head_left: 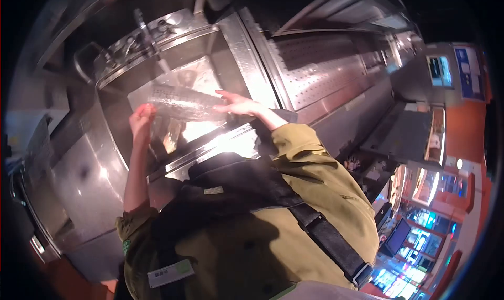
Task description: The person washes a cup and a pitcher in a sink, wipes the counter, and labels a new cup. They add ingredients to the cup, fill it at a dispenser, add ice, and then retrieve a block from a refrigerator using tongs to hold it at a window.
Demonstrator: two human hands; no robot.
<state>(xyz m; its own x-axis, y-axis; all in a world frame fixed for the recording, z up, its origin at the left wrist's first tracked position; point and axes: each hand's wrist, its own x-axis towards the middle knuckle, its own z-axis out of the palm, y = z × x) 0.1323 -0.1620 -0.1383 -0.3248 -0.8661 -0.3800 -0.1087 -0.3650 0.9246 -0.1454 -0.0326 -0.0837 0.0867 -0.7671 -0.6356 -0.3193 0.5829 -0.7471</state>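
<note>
A clear, wet-looking container [184, 103] is held on its side over a metal sink [118, 121]. My left hand [142, 117] is closed at the container's left end, with the fingers curled. At the other end, my right hand [237, 103] grips it between the thumb and the fingers. Above the container, the spout of a metal faucet [152, 45] reaches over the basin. Light glares off the sink bottom, and a yellowish patch beneath the container is too blurred to make out.
A perforated metal drainboard [320, 71] extends to the right of the sink. Smooth metal counter [84, 166] lies to the left. The sink's front edge runs close to my apron [226, 187]. Lit screens [415, 247] show at the far lower right.
</note>
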